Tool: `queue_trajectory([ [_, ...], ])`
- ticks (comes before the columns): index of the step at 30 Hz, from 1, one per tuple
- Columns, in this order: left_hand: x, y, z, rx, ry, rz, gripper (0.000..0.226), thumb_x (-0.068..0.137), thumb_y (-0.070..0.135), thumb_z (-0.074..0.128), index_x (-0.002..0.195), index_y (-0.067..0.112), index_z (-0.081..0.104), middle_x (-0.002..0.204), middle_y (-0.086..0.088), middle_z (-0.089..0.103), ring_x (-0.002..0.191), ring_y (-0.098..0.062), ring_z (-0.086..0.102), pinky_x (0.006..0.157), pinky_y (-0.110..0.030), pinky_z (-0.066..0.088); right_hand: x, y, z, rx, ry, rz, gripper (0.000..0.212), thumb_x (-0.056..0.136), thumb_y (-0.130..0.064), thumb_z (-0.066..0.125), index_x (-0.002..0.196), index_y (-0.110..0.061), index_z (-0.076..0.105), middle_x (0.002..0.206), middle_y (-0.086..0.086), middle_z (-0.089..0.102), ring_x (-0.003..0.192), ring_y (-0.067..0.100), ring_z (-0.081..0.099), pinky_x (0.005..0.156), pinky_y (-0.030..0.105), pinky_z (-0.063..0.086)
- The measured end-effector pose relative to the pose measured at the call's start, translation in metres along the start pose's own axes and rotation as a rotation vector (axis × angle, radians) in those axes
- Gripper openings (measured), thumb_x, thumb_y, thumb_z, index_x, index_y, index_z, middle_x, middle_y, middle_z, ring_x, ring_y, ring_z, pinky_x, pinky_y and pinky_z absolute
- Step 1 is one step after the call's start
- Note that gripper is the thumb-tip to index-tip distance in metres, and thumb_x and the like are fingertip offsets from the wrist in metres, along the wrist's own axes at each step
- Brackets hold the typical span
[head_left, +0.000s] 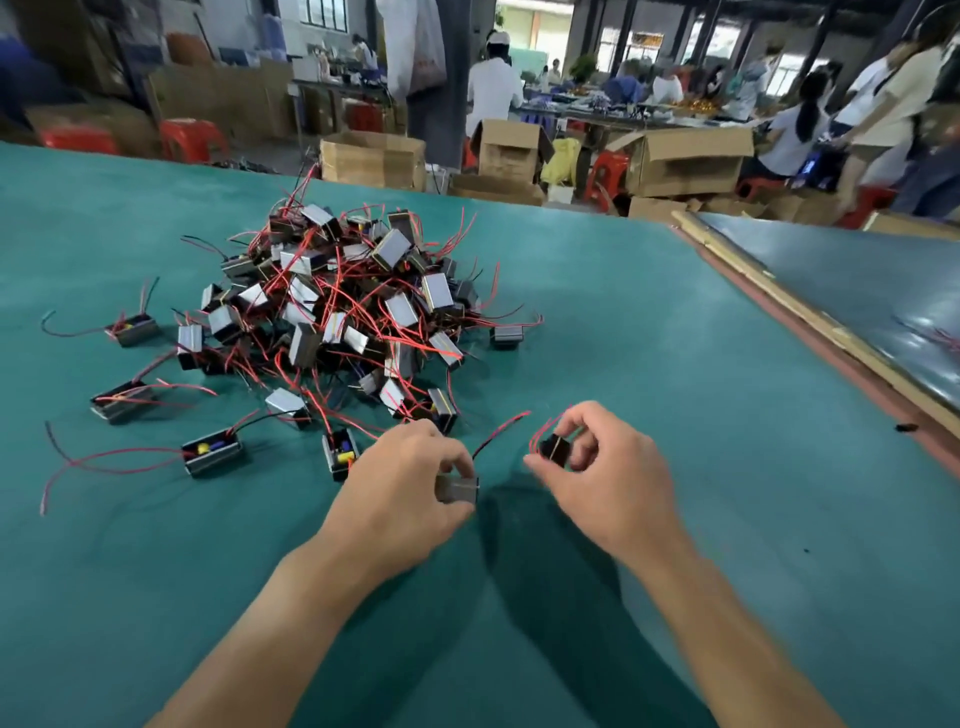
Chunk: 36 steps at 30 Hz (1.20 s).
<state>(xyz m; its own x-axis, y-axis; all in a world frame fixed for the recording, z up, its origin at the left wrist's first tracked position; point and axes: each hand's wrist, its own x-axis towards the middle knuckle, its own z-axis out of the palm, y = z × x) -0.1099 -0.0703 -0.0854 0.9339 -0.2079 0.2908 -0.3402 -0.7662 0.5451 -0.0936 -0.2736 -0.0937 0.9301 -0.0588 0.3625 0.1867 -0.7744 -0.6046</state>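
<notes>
A heap of small metal-cased modules (343, 301) with red and black wires lies on the green table (649, 364). My left hand (410, 488) pinches one grey metal module (457, 488) just above the table, a red and black wire trailing up to the right from it. My right hand (597, 467) grips a black module (555, 448) between thumb and fingers, red wire looping beside it. The two hands are close together, a little apart, in front of the heap.
Several loose modules lie left of my hands, such as an open one (213, 451) and another (340, 452) near my left wrist. A wooden strip (810, 312) borders the table on the right. Cardboard boxes (685, 156), red stools and people stand beyond the far edge.
</notes>
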Motion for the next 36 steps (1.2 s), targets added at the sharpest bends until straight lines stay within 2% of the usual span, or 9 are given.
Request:
queue_trajectory([
  [3,-0.003,0.002,0.003,0.005,0.072,-0.009,0.021,0.077,0.048,0.074,0.078,0.027,0.072,0.074,0.013,0.064,0.076,-0.008,0.058,0.073,-0.032,0.048,0.000,0.005,-0.008,-0.074,-0.276,0.063,0.046,0.057,-0.059,0.080,0.080,-0.037,0.047,0.058,-0.022,0.058,0.056,0.003,0.053,0.049,0.022,0.032],
  [10,-0.002,0.002,-0.001,-0.041,0.068,-0.063,0.030,0.068,0.036,0.084,0.093,0.033,0.069,0.067,0.020,0.063,0.061,-0.001,0.057,0.065,-0.028,0.049,0.001,0.007,-0.016,-0.149,-0.441,-0.015,0.058,0.044,-0.080,0.060,0.072,-0.030,0.051,0.059,-0.016,0.059,0.055,0.000,0.051,0.050,0.022,0.032],
  [14,-0.003,0.001,-0.003,0.069,-0.064,-0.009,0.025,0.065,0.026,0.081,0.087,0.029,0.069,0.067,0.013,0.054,0.067,-0.002,0.051,0.062,-0.023,0.039,0.000,0.006,-0.015,-0.169,-0.459,-0.046,0.049,0.065,-0.064,0.072,0.067,-0.022,0.048,0.059,-0.010,0.056,0.056,0.006,0.050,0.052,0.026,0.036],
  [18,-0.003,0.002,0.002,0.153,0.015,0.018,0.023,0.068,0.005,0.072,0.078,0.025,0.066,0.060,0.016,0.044,0.072,-0.009,0.040,0.062,-0.023,0.032,0.001,0.005,-0.016,-0.165,-0.425,-0.040,0.047,0.070,-0.049,0.074,0.056,-0.019,0.040,0.048,-0.010,0.048,0.049,0.010,0.041,0.049,0.029,0.033],
  [21,-0.004,0.000,0.002,0.169,0.022,-0.034,0.013,0.072,0.025,0.079,0.076,0.028,0.067,0.065,0.016,0.050,0.077,-0.011,0.043,0.067,-0.031,0.040,0.001,0.003,-0.015,-0.140,-0.398,-0.053,0.037,0.069,-0.025,0.074,0.060,-0.021,0.038,0.048,-0.008,0.045,0.049,0.013,0.038,0.048,0.029,0.032],
  [23,-0.004,0.001,-0.001,0.165,0.026,-0.066,0.025,0.073,0.049,0.076,0.068,0.025,0.069,0.059,0.012,0.056,0.070,-0.010,0.049,0.063,-0.031,0.043,0.000,0.002,-0.015,-0.116,-0.413,-0.058,0.029,0.072,-0.018,0.071,0.071,-0.027,0.044,0.054,-0.009,0.051,0.053,0.009,0.045,0.050,0.027,0.035],
  [25,-0.005,0.004,-0.001,0.168,0.037,-0.077,0.038,0.076,0.058,0.071,0.063,0.023,0.068,0.054,0.008,0.058,0.060,-0.011,0.053,0.057,-0.030,0.043,-0.001,0.002,-0.015,-0.090,-0.450,-0.071,0.024,0.076,-0.017,0.070,0.081,-0.033,0.052,0.055,-0.010,0.054,0.053,0.004,0.047,0.051,0.020,0.033],
  [30,-0.008,0.009,-0.003,0.064,0.116,-0.034,0.028,0.073,0.031,0.080,0.086,0.030,0.056,0.055,0.014,0.059,0.053,-0.004,0.050,0.059,-0.029,0.045,0.002,0.000,-0.014,-0.082,-0.439,-0.056,0.021,0.085,-0.032,0.069,0.066,-0.033,0.060,0.052,-0.016,0.053,0.049,0.000,0.047,0.048,0.014,0.029],
  [36,-0.007,0.012,0.001,-0.104,0.080,0.146,0.009,0.080,0.023,0.079,0.088,0.024,0.075,0.079,0.013,0.060,0.063,-0.004,0.052,0.061,-0.014,0.037,0.002,0.001,-0.009,0.013,-0.387,-0.051,0.018,0.087,-0.029,0.071,0.071,-0.026,0.065,0.057,-0.014,0.057,0.053,0.003,0.048,0.054,0.016,0.034],
])
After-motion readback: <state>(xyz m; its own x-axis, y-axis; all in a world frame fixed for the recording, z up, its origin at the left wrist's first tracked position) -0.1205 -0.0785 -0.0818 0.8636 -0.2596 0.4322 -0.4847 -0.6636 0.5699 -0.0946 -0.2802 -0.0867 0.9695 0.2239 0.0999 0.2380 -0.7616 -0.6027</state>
